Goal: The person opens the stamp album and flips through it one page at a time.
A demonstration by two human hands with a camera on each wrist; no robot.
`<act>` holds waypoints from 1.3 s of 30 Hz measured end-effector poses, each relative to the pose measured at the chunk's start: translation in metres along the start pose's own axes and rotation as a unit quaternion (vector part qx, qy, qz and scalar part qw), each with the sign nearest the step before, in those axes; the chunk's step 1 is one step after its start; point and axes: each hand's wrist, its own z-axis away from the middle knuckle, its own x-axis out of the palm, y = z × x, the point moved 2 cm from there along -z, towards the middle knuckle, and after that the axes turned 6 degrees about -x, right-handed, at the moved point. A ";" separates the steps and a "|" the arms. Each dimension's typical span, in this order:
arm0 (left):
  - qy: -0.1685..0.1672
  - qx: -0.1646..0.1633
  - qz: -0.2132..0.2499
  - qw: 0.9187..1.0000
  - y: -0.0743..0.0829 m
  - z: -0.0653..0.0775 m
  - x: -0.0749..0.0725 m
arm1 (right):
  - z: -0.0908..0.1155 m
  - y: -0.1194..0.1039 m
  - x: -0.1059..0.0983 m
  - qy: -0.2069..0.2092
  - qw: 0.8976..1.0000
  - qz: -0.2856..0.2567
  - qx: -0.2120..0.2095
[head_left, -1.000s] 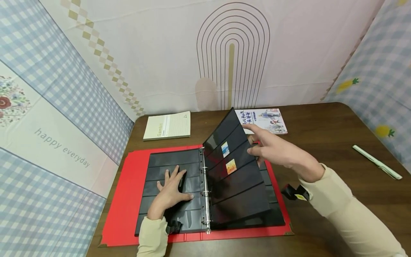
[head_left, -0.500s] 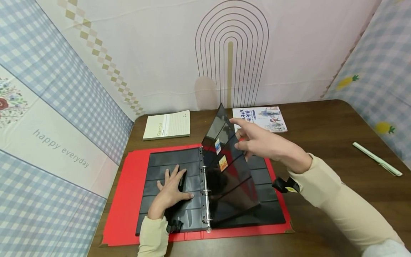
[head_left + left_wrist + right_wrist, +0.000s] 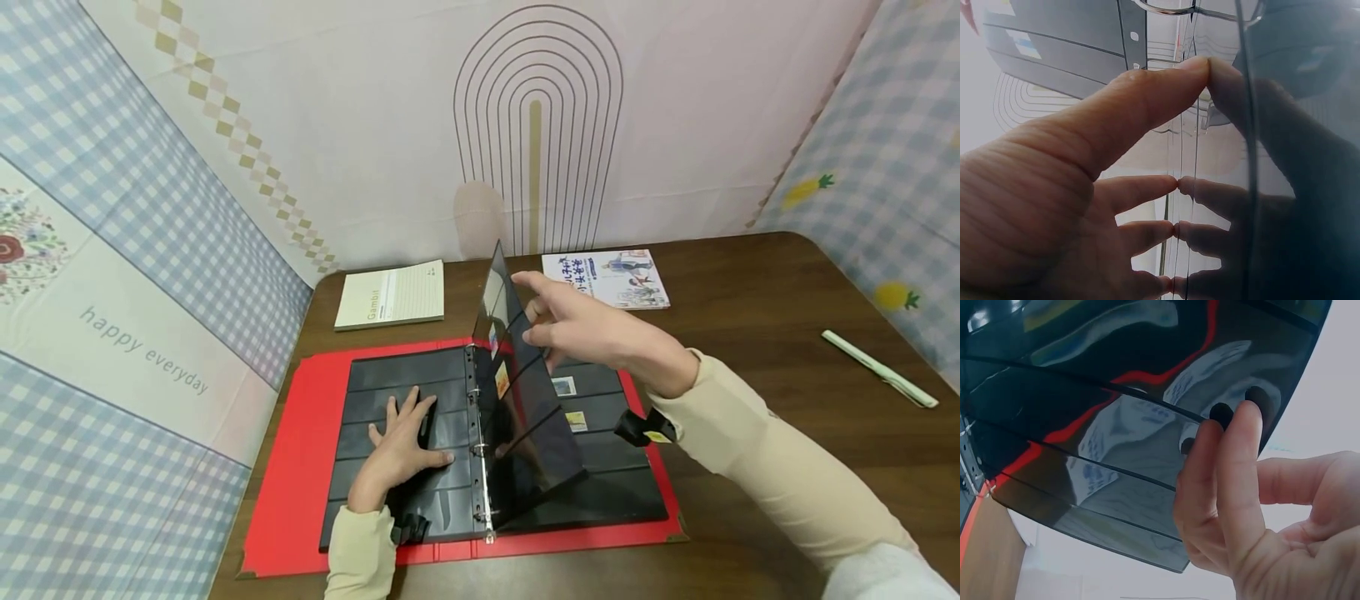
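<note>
A red ring-bound stamp album point(image 3: 281, 467) lies spread on the table, with black pocket pages. My left hand point(image 3: 401, 454) rests on the left page point(image 3: 408, 367), fingers spread and thumb near the rings point(image 3: 478, 450). The left wrist view shows its fingertips meeting their reflections in the glossy sheet. My right hand point(image 3: 577, 321) pinches the free edge of a raised black page point(image 3: 525, 425), which stands steeply above the rings. An orange stamp point(image 3: 502, 379) shows on that page. On the right page beneath, two more stamps are visible, a bluish stamp point(image 3: 564, 386) and a yellowish stamp point(image 3: 576, 421).
A cream notebook point(image 3: 390, 293) lies behind the album to the left. A white illustrated booklet point(image 3: 622, 279) is behind it to the right, partly covered by my right hand. A pale green pen point(image 3: 877, 368) lies at the table's far right.
My right hand has moved left with the page, which now stands steeper. Stamps on the page underneath have come into view. My left hand has stayed in place.
</note>
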 end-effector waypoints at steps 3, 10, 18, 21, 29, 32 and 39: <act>0.003 0.000 0.000 1.000 0.000 0.000 0.000 | -0.003 -0.004 0.003 -0.001 1.000 0.000 0.003; 0.002 0.004 0.000 1.000 0.000 0.001 0.001 | -0.013 -0.008 0.010 0.001 1.000 -0.007 0.008; 0.005 0.004 0.000 1.000 -0.002 0.002 0.000 | -0.019 -0.009 0.017 0.010 1.000 -0.018 -0.002; 0.003 0.005 0.000 1.000 -0.001 0.002 0.000 | -0.019 -0.008 0.020 0.006 1.000 -0.029 0.007; -0.002 0.000 -0.018 1.000 0.005 0.001 -0.006 | -0.020 -0.009 0.026 -0.009 0.998 -0.052 0.017; 0.006 -0.003 -0.038 0.999 0.009 0.003 -0.014 | -0.022 -0.007 0.028 -0.014 0.999 -0.050 0.016; 0.071 0.074 0.007 0.995 0.040 0.014 -0.043 | -0.027 -0.005 0.030 -0.021 1.000 -0.013 0.000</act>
